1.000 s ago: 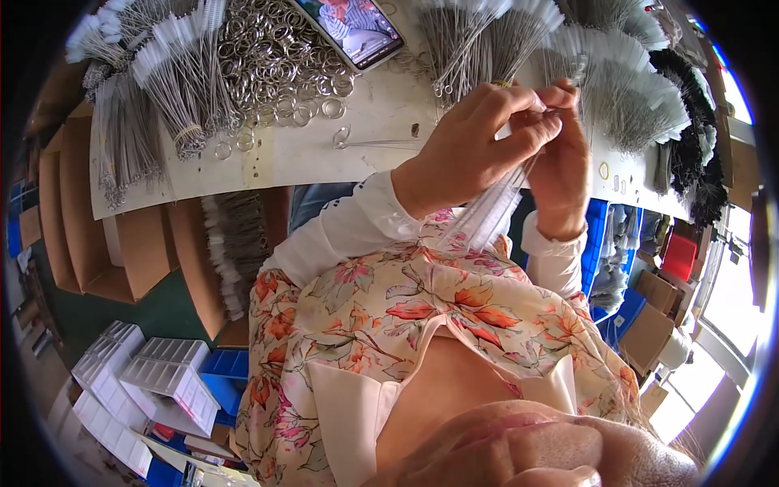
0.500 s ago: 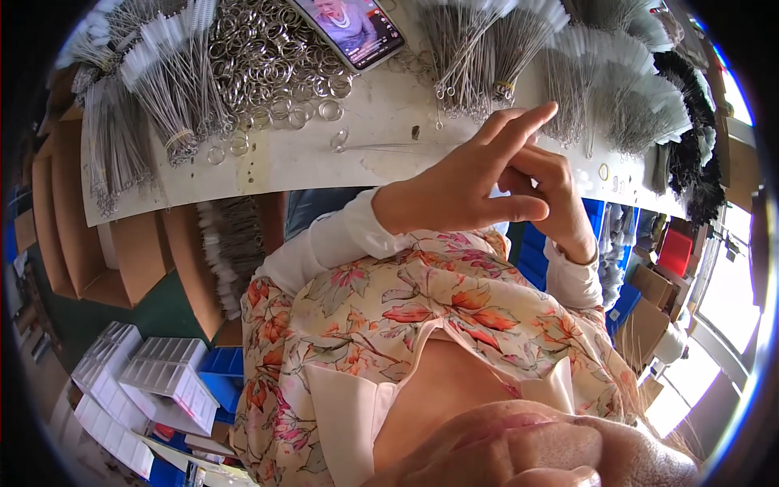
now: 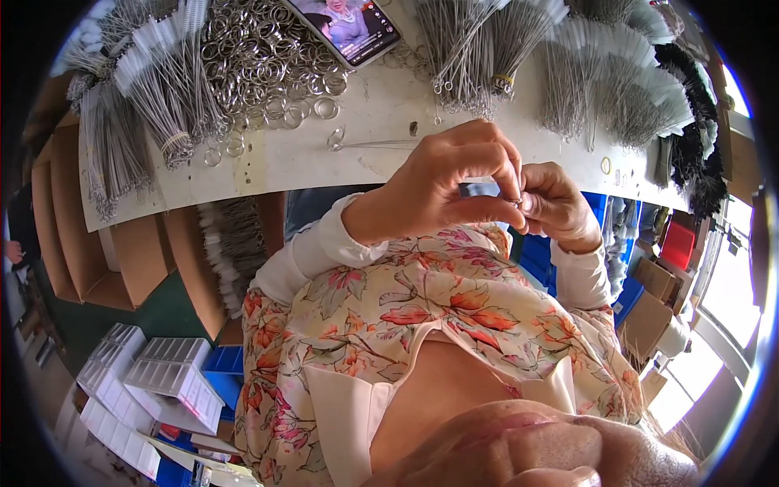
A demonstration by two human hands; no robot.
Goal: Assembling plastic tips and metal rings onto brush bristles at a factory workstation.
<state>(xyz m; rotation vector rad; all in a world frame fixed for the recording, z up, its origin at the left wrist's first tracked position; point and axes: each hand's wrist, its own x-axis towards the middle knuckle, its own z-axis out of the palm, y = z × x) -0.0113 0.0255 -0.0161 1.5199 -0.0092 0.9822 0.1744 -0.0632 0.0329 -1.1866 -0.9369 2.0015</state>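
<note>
Since the earlier frame, the left hand (image 3: pixel 434 183) had curled its outstretched fingers and its tips had met those of the right hand (image 3: pixel 560 209). Both hands were narrow, thumb to finger, pinching one metal bit (image 3: pixel 517 201) between them, off the table (image 3: pixel 373 105), near its front edge. Bit: small, silvery, glinting; mostly hidden by fingertips, full shape could not be told. Loose silvery rings (image 3: pixel 268 69) lay heaped beside the phone (image 3: pixel 349 28).
</note>
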